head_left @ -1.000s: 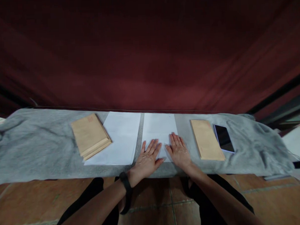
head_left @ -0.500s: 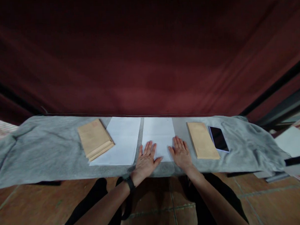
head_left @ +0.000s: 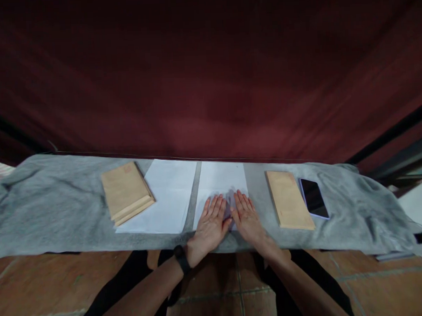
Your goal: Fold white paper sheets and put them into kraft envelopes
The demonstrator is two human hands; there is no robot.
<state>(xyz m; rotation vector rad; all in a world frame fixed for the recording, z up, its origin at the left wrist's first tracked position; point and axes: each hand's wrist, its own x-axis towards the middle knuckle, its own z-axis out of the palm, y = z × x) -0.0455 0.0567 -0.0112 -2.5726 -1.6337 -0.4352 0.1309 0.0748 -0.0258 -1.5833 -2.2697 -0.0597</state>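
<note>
A sheet of white paper (head_left: pixel 220 176) lies in front of me on a grey cloth. My left hand (head_left: pixel 211 222) rests flat on its near part, fingers stretched forward. Beside it, my right hand (head_left: pixel 247 219) is also laid flat, its fingers over the sheet's right side. The two thumbs are close together, and neither hand grips anything. To the left is a second batch of white paper (head_left: pixel 170 192), partly covered by a stack of brown envelopes (head_left: pixel 126 187). Another brown envelope pile (head_left: pixel 289 199) sits right of my right hand.
A phone (head_left: pixel 314 197) with a dark screen lies right of the envelope pile. Grey cloth (head_left: pixel 59 202) covers the long narrow surface. Behind it hangs a dark red curtain (head_left: pixel 209 107). Brown floor tiles (head_left: pixel 220 297) show below, between my legs.
My hands have moved closer together over the sheet, both staying flat. The view has shifted slightly. The envelopes and phone keep their places on the cloth.
</note>
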